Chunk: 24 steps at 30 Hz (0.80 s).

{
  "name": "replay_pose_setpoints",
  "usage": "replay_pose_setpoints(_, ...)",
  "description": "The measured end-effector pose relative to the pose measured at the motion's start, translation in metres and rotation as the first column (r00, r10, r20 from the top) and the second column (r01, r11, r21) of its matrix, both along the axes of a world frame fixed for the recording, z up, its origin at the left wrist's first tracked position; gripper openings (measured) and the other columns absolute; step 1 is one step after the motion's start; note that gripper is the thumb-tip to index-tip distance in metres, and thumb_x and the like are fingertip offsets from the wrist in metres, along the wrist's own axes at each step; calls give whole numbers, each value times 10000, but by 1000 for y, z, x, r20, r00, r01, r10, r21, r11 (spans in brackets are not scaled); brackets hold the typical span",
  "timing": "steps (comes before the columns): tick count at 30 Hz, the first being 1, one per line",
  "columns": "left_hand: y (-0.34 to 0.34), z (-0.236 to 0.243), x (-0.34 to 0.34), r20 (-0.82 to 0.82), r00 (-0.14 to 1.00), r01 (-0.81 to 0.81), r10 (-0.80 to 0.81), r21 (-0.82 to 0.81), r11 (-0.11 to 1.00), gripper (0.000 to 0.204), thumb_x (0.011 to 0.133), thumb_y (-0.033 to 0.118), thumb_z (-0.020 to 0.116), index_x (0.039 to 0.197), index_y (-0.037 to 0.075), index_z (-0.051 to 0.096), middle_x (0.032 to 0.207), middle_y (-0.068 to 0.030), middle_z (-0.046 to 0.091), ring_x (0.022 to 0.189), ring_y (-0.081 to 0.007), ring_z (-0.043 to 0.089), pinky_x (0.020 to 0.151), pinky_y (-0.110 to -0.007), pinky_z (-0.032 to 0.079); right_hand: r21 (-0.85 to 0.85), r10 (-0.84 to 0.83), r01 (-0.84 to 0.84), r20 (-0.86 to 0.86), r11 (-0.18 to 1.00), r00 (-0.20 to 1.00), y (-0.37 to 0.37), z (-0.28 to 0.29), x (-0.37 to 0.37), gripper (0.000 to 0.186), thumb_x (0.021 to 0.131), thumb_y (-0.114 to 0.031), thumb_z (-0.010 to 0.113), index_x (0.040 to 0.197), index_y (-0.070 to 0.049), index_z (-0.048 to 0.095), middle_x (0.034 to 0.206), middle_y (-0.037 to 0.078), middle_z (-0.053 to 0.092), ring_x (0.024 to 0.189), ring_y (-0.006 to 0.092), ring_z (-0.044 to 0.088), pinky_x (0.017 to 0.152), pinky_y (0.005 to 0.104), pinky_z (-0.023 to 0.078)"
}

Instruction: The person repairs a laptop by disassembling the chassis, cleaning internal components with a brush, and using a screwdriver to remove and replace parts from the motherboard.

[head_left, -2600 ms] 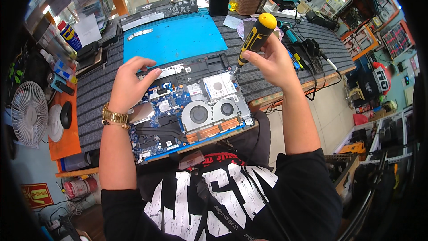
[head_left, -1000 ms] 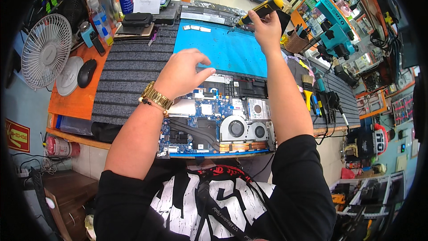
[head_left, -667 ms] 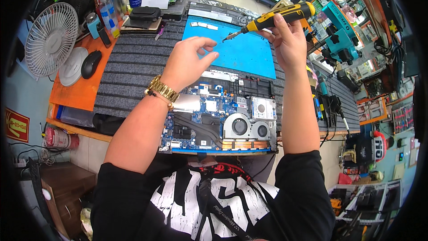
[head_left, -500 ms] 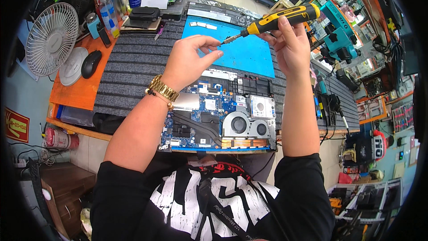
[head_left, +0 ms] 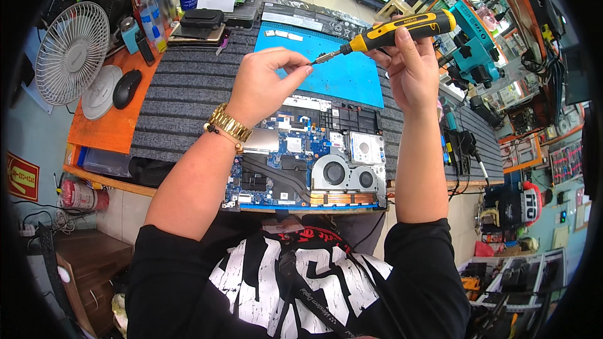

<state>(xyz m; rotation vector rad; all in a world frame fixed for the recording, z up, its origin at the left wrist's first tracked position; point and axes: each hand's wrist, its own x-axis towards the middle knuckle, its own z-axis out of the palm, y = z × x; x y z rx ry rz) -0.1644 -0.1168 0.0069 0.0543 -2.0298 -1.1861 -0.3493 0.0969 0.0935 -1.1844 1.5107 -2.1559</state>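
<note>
My right hand [head_left: 412,69] is wrapped round the handle of a yellow and black screwdriver [head_left: 383,32], held nearly level above the bench. Its metal shaft slants down to the left. At the tip, the thumb and forefinger of my left hand [head_left: 270,78] come together in a pinch; whatever is between them is too small to make out. Below both hands lies an opened laptop base [head_left: 295,162], with its blue circuit board, two fans [head_left: 342,174] and copper heat pipes [head_left: 339,199] exposed. Behind it is a blue work mat [head_left: 339,81], partly covered by my left hand.
A laptop battery [head_left: 308,20] lies along the mat's far edge. On the left are a white fan [head_left: 74,50], a black mouse [head_left: 127,88] and bottles. A teal microscope [head_left: 471,44] stands on the right, with cables and tools [head_left: 461,141] nearby on the striped grey bench cover [head_left: 182,97].
My left thumb and forefinger have closed together at the screwdriver's tip. The screwdriver in my right hand has shifted slightly to the right.
</note>
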Motion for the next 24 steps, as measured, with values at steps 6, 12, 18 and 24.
replay_pose_setpoints(6,0,-1,0,-13,1000,-6,6,-7,1000,136,977,103,888,1067,2,881,979,-85,855,877,-156,780,815,-329,606,-13,-3,3,-9,1000,1000,-2,1,2,299,1216,-209,622,1446,-27,565,1309,196,785,1199,356,827,983,525,728)
replay_pose_setpoints(12,0,-2,-1,-10,1000,-10,10,-15,1000,132,974,103,885,1058,1,879,975,-89,855,865,-158,782,810,-333,609,-13,-45,45,-5,999,999,-3,-3,4,297,1214,-183,621,1449,-12,561,1313,203,775,1191,361,827,975,514,735)
replay_pose_setpoints(18,-1,-2,-1,-5,1000,-26,26,-40,999,139,967,118,887,1044,3,878,948,-89,850,843,-164,776,796,-334,607,-11,-43,43,-69,999,997,-3,-1,12,318,1205,-164,634,1474,-9,563,1349,210,756,1217,356,813,969,502,741)
replay_pose_setpoints(24,1,-2,-1,-3,999,-34,34,-49,998,130,966,113,885,1031,2,873,943,-92,849,839,-164,775,794,-335,608,-40,-20,20,-10,999,1000,-4,0,19,374,1125,-160,780,1395,10,587,1280,154,752,1209,302,795,973,516,743)
